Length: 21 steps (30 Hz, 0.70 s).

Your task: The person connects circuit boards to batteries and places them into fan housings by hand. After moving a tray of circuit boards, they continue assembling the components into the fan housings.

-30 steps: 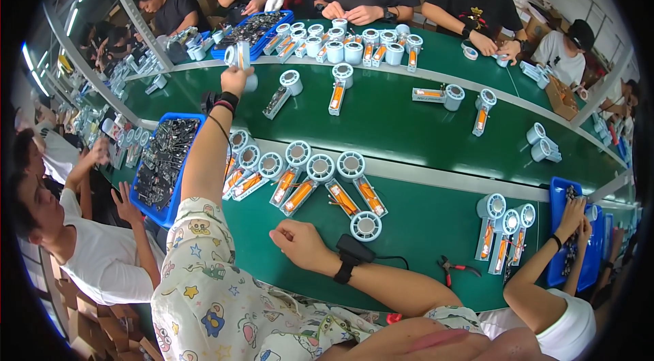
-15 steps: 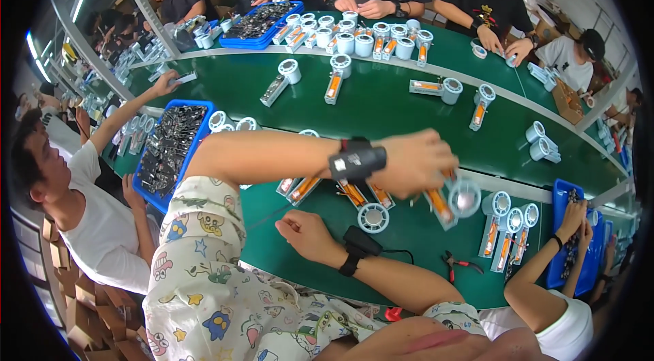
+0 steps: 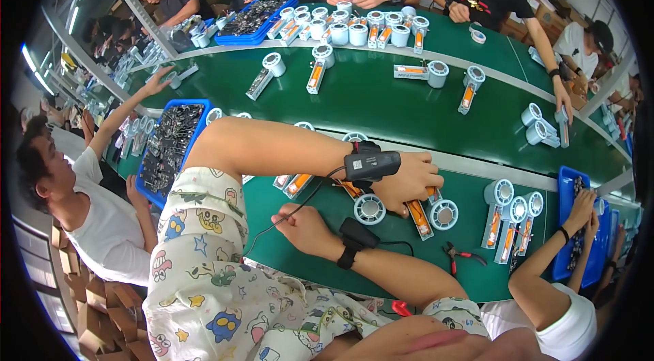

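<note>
My left hand reaches across to the right, its fingers curled round the upper end of an unfinished handheld fan. This fan has a pale blue-grey round head and an open housing with an orange battery; it rests on the green table. Beside it lies another round fan head, its housing partly under my left wrist. My right hand sits nearer me, closed in a loose fist, with nothing showing in it. A thin black cable from the device on my left wrist passes by the right hand.
Red-handled pliers lie right of the held fan, with several fans behind them. Blue trays of black parts stand left and right. A green belt carries more fans. Co-workers sit around the line.
My left hand has come down and slightly left, and the fan it carried now lies on the table. My right hand stays curled. A co-worker at the far right now reaches to the belt.
</note>
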Tool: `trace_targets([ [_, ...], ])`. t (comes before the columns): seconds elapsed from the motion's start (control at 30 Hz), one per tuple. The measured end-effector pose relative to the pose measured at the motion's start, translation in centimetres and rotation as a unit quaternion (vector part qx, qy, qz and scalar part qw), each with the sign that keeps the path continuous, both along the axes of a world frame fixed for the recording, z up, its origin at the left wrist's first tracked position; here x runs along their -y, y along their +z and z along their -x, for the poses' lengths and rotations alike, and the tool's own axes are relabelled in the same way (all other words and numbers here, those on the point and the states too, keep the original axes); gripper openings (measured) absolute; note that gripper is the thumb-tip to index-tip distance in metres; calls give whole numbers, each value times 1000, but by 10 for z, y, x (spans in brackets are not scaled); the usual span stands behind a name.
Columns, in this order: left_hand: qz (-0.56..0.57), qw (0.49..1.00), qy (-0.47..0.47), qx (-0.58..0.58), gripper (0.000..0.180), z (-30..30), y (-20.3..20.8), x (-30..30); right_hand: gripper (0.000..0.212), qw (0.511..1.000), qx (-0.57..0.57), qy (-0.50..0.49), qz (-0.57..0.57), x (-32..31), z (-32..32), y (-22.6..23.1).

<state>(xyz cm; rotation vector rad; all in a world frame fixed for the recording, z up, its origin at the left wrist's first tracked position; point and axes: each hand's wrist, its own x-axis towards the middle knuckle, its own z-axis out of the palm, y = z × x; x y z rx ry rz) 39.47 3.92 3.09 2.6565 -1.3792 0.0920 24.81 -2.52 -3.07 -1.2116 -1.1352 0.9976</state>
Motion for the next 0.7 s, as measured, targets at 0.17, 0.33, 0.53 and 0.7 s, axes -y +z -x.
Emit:
trace_targets([
  [0.17,77,995,52,-47,35,7,5,8,24,1000,-1,7,20,0,2,-1],
  [0.33,194,973,127,-16,42,8,11,24,25,1000,14,-7,-2,0,5,-6],
  [0.53,250,906,248,-234,56,-11,19,44,24,998,43,-24,-44,-3,5,-14],
  [0.7,201,851,276,-398,61,-6,38,52,26,998,44,-32,-45,-1,4,-7],
])
